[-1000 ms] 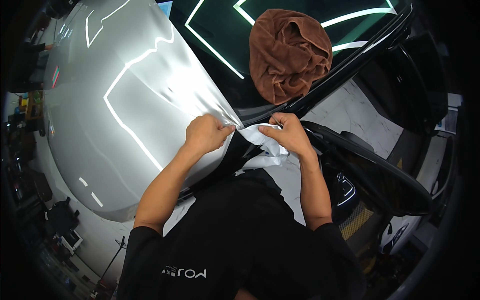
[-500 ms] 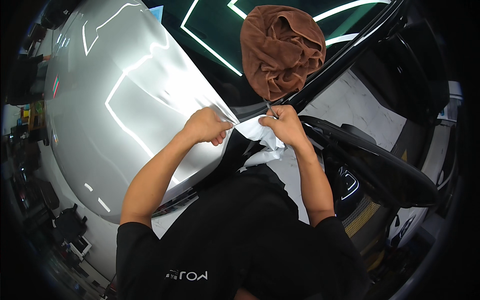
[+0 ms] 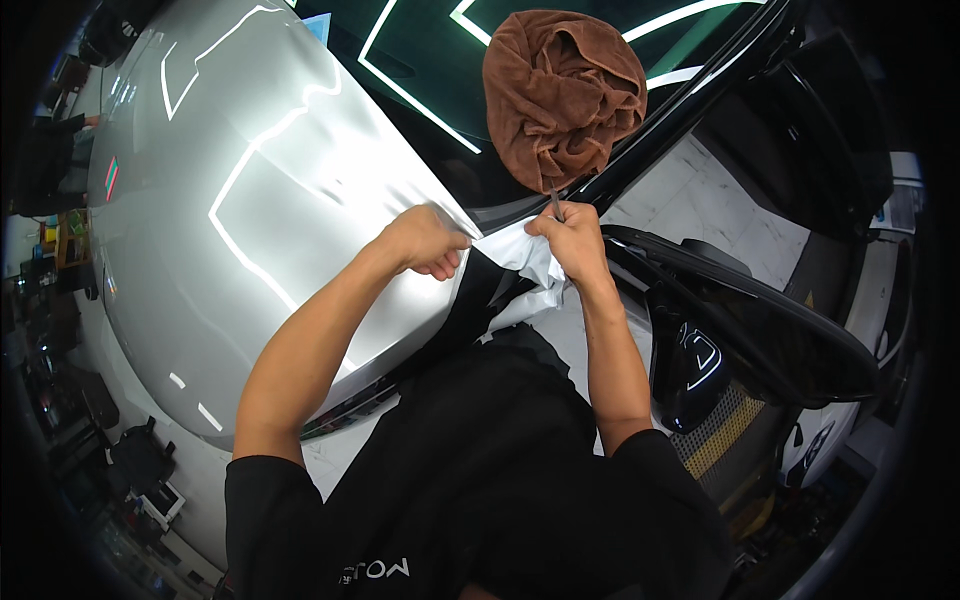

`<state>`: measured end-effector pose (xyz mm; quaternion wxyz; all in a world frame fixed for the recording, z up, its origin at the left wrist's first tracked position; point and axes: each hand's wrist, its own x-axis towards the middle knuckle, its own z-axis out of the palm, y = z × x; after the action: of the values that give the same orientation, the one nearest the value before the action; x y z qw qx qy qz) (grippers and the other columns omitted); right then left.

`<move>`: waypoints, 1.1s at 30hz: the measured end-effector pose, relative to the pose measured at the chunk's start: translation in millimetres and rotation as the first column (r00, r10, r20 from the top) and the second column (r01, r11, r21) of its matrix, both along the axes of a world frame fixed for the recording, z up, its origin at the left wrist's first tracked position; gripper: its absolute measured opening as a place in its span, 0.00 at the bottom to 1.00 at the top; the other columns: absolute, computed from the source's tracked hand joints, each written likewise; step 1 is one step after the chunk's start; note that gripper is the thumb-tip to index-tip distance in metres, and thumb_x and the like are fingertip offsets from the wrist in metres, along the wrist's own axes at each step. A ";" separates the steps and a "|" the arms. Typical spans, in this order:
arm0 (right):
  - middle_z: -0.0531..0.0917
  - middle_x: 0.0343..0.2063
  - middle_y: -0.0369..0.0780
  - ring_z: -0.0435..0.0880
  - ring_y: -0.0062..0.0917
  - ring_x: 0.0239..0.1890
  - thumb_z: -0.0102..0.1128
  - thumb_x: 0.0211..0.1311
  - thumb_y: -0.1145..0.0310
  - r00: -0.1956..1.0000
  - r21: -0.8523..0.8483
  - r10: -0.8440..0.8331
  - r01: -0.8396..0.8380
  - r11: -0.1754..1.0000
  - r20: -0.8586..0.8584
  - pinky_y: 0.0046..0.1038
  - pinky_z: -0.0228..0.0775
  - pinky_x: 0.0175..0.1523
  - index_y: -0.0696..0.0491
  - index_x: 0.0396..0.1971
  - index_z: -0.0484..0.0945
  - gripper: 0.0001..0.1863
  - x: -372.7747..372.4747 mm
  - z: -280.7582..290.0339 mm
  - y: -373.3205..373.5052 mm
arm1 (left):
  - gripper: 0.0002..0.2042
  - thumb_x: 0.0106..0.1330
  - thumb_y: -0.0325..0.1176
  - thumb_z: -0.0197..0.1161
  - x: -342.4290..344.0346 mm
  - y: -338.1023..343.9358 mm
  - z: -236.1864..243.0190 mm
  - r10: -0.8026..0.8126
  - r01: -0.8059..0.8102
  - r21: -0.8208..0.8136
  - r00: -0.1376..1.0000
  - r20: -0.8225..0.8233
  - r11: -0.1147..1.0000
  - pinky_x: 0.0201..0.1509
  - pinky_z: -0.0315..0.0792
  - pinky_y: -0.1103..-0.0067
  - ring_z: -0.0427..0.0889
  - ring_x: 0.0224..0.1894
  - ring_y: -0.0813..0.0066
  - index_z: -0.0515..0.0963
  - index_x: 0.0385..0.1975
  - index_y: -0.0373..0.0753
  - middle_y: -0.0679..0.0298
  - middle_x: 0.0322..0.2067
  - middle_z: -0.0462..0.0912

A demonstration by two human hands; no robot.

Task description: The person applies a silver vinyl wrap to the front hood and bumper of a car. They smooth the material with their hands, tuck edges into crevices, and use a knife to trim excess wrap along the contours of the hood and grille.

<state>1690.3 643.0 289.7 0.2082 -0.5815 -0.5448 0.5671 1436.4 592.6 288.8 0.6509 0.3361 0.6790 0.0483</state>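
Silvery film (image 3: 270, 190) covers the car hood on the left, with creases running to its rear corner. At that corner my left hand (image 3: 425, 243) is closed, thumb and fingers pinching the film's edge. A loose flap of white film (image 3: 510, 250) stretches from there to my right hand (image 3: 575, 242), which grips it and bunches it below. A slim grey tool, seemingly a cutter (image 3: 556, 204), sticks up from my right fist toward the windshield; its lower part is hidden. Just beyond lies a crumpled brown towel (image 3: 565, 100).
The dark windshield (image 3: 420, 70) spans the far side. An open black car door (image 3: 750, 310) stands at my right, close to my right forearm. White tiled floor (image 3: 690, 195) shows past it. A person's dark sleeve (image 3: 55, 130) appears at the far left.
My right hand has shifted slightly up, and the tool in it stands more upright with more of it showing. My left hand keeps its pinch at the hood corner. The view has shifted a little.
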 end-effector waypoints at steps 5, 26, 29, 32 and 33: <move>0.79 0.20 0.30 0.72 0.15 0.25 0.73 0.58 0.73 0.991 0.214 -0.130 0.131 0.968 -0.020 0.26 0.62 0.32 0.56 0.24 0.84 0.07 18.9 -22.6 20.6 | 0.18 0.72 0.44 0.72 0.1 0.9 -5.7 -0.003 0.003 0.001 1.000 0.009 1.000 0.30 0.81 0.78 0.92 0.25 0.69 0.88 0.28 0.34 0.55 0.26 0.92; 0.81 0.23 0.37 0.76 0.21 0.27 0.88 0.55 0.63 0.940 0.242 -0.083 0.001 0.970 0.330 0.28 0.69 0.34 0.61 0.31 0.82 0.21 162.9 8.9 -140.1 | 0.22 0.78 0.47 0.70 -6.5 -8.0 -0.9 -0.057 0.062 0.093 0.997 -0.055 0.994 0.34 0.85 0.77 0.92 0.25 0.70 0.88 0.28 0.33 0.57 0.25 0.91; 0.78 0.23 0.37 0.74 0.23 0.26 0.90 0.52 0.62 0.891 0.240 -0.124 0.018 0.971 0.436 0.30 0.69 0.33 0.60 0.36 0.82 0.24 179.9 -2.4 -178.5 | 0.23 0.78 0.48 0.72 -20.7 -27.0 -10.3 0.007 0.021 0.192 0.990 -0.142 0.981 0.32 0.85 0.76 0.90 0.23 0.70 0.87 0.25 0.33 0.57 0.24 0.90; 0.76 0.25 0.36 0.73 0.23 0.26 0.91 0.50 0.60 0.890 0.167 -0.101 0.028 0.986 0.445 0.31 0.69 0.33 0.59 0.40 0.81 0.27 191.2 -8.0 -207.4 | 0.27 0.75 0.52 0.75 -27.6 -37.3 -10.7 0.059 -0.012 0.235 0.979 -0.197 0.972 0.29 0.84 0.77 0.87 0.20 0.71 0.87 0.22 0.33 0.57 0.21 0.89; 0.76 0.25 0.36 0.73 0.23 0.27 0.91 0.50 0.61 0.890 0.155 -0.118 0.054 0.986 0.440 0.31 0.69 0.33 0.59 0.40 0.81 0.27 193.6 -11.4 -214.8 | 0.27 0.75 0.53 0.75 -26.5 -36.7 -11.9 0.042 0.013 0.234 0.972 -0.231 0.972 0.29 0.84 0.77 0.87 0.20 0.72 0.87 0.22 0.33 0.57 0.21 0.89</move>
<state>1884.0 428.2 278.2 0.1421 -0.7040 -0.5900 0.3690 1410.0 555.9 276.9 0.5218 0.4086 0.7430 0.0927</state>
